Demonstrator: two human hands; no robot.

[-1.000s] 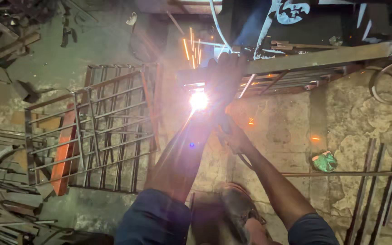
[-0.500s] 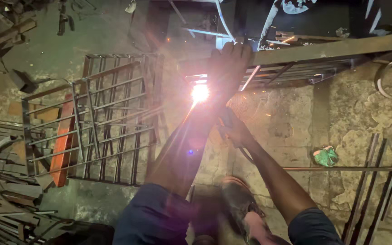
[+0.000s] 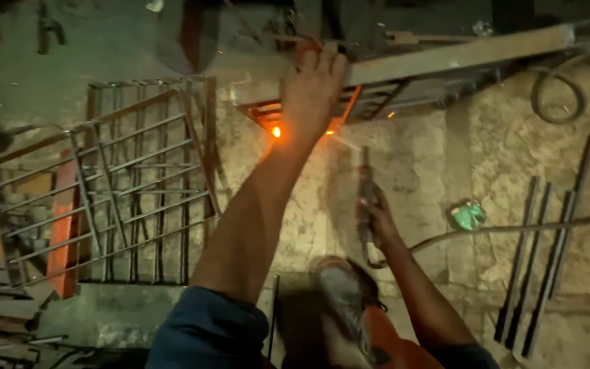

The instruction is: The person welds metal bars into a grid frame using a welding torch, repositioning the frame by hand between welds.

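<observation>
Head view, left hand: the left hand [image 3: 314, 85] is stretched out ahead, fingers spread and curled over the edge of a dark welded steel grille frame [image 3: 367, 102] — a loose grip, pressing on the metal, not closed around it.
Head view, glow: a small orange hot spot [image 3: 276, 131] sits on the frame just below and to the inside of that grip; a few faint sparks beside it, no bright arc.
Head view, right hand: the right hand [image 3: 377, 219] is nearer the body, its grip closed around a dark slim welding electrode holder [image 3: 365, 198], rod end aimed up at the frame but well short of it.
Head view, cable: a thin dark lead [image 3: 513, 229] runs off to the outer side of the right grip across the rough stone floor [image 3: 418, 157].
Head view, beam: a long pale flat steel bar [image 3: 459, 55] lies across the frame, just beyond the left grip.
Head view, surroundings: a finished barred steel grating with an orange rail [image 3: 131, 184] lies well outside the left arm; loose dark rods [image 3: 548, 253] and a crumpled green scrap [image 3: 468, 215] lie beyond the right grip.
Progress: one joint looks freshly fused and cooling, as I judge it; how many joints remain on the frame cannot be told.
</observation>
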